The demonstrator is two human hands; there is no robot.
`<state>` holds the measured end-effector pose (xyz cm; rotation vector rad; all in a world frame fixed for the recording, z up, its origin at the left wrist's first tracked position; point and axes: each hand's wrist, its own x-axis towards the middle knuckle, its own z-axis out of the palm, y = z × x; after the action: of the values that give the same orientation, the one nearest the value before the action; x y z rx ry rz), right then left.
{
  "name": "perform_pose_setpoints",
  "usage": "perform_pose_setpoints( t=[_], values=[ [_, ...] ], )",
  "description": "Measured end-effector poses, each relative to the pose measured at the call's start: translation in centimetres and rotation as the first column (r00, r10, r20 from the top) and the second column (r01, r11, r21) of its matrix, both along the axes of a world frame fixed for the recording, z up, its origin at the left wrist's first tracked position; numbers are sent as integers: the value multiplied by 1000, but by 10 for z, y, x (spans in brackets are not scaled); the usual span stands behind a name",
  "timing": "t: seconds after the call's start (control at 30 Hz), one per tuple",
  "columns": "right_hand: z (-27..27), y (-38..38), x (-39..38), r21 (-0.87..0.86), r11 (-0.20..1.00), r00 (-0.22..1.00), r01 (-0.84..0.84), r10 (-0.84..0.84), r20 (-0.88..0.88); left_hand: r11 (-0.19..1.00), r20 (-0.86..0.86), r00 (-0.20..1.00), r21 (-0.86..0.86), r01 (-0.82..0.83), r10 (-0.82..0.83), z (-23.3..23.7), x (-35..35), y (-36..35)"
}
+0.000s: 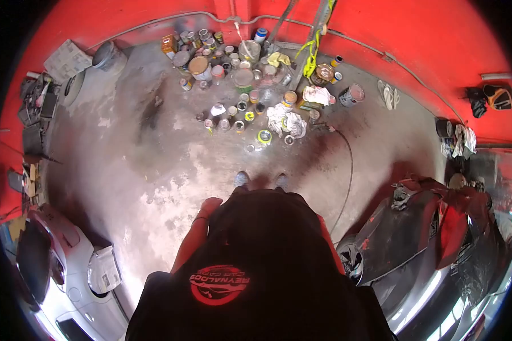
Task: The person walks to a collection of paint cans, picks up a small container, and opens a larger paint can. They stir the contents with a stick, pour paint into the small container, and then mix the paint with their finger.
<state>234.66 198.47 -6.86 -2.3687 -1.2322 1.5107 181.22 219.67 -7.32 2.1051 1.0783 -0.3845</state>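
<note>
My left hand [211,206] hangs low beside the dark shirt [261,238]; its fingers are too small and partly hidden to read, and no object shows in it. Most of my right hand is behind the shirt, with only a sliver of it [321,219] and the forearm showing. Beyond my shoes [242,178], many paint cans and jars stand on the floor. Nearest are a can with a yellow-green rim [264,136] and a small jar [289,140]. Crumpled white paper or cloth [287,120] lies beside them.
A dark hose [350,165] curves over the concrete floor [170,153] on the right. A silver car [77,273] stands at lower left, a dark, partly stripped vehicle [398,227] at lower right. Large cans [199,67], a bucket [109,57] and sandals [388,95] are near the red wall.
</note>
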Motion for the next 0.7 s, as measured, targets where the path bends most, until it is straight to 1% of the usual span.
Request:
perform_pose_setpoints(
  t=[0.03, 0.07, 0.13, 0.2, 0.23, 0.33, 0.4, 0.43, 0.47, 0.53, 0.57, 0.67, 0.7],
  values=[
    [0, 1, -1, -2, 1000, 1000, -7, 7, 0, 1000, -13, 1000, -1, -14, 14, 3, 1, 0],
    [0, 3, -1, -3, 1000, 1000, -11, 11, -2, 987, -62, 986, -26, -158, 156, 7, 1, -2],
    [0, 7, -1, -7, 1000, 1000, -25, 25, -3, 897, -166, 890, -55, -438, 424, 31, 4, -5],
    [-1, 6, -3, -17, 999, 999, -38, 38, -7, 838, -264, 807, 9, -546, 528, 55, 13, -6],
    [-1, 8, -3, -23, 999, 999, -47, 47, -5, 802, -311, 754, 46, -596, 578, 57, 12, -7],
    [0, 15, -2, -36, 996, 997, -78, 77, -12, 685, -349, 630, 52, -726, 694, 54, 6, -6],
    [1, 20, 0, -47, 994, 995, -99, 98, -12, 805, -366, 736, 69, -590, 570, 56, 0, -6],
    [2, 22, 2, -56, 993, 994, -107, 106, -13, 855, -374, 781, 75, -513, 501, 65, 1, -2],
    [2, 25, 4, -59, 992, 993, -114, 114, -10, 821, -367, 753, 52, -569, 545, 73, 5, 0],
    [4, 29, 7, -70, 989, 991, -132, 132, -11, 929, -397, 849, 29, -368, 349, 51, -1, -2],
    [5, 32, 9, -73, 987, 990, -141, 141, -8, 966, -410, 879, 15, -260, 243, 38, -5, -4],
    [10, 40, 14, -88, 983, 987, -162, 162, -6, 942, -351, 882, -1, -336, 315, 37, 3, -2],
    [11, 42, 17, -90, 982, 986, -169, 169, -3, 884, -334, 838, -26, -466, 432, 39, 6, -1]
  ],
)
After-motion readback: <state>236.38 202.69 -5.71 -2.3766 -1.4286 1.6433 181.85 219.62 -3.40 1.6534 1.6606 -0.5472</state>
